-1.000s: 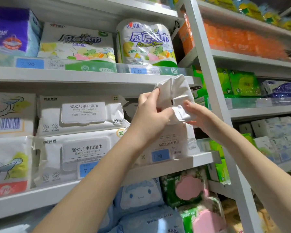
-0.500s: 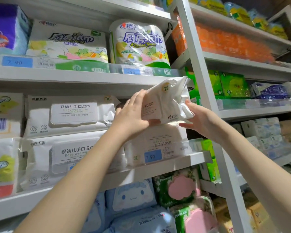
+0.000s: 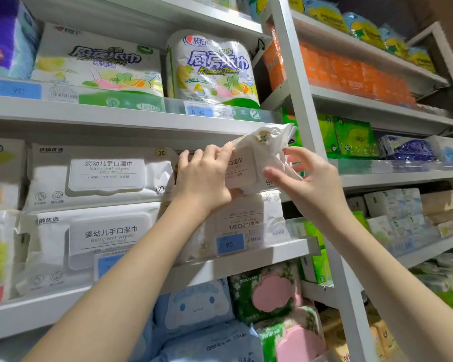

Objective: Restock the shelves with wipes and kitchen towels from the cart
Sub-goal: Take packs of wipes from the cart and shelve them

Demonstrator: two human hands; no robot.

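A white pack of baby wet wipes (image 3: pixel 249 165) lies tilted on top of another white wipes pack (image 3: pixel 246 218), which sits upside down on the middle shelf (image 3: pixel 246 259). My left hand (image 3: pixel 204 181) grips the upper pack's left end, fingers over its front and thumb beneath. At the crumpled right end, my right hand (image 3: pixel 306 184) touches the pack with spread fingers. Two more wipes packs (image 3: pixel 102 176) are stacked to the left. Kitchen towel packs (image 3: pixel 212 66) stand on the shelf above.
A white upright post (image 3: pixel 298 100) closes the bay just right of the pack. The upper shelf's underside hangs close over it. Blue and green-pink wipes packs (image 3: pixel 194 307) fill the shelf below. Green, orange and white tissue packs fill the right bay.
The pack has turned from end-on to label-forward and settled lower onto the pack beneath. My right hand has eased off to a loose touch at its right end.
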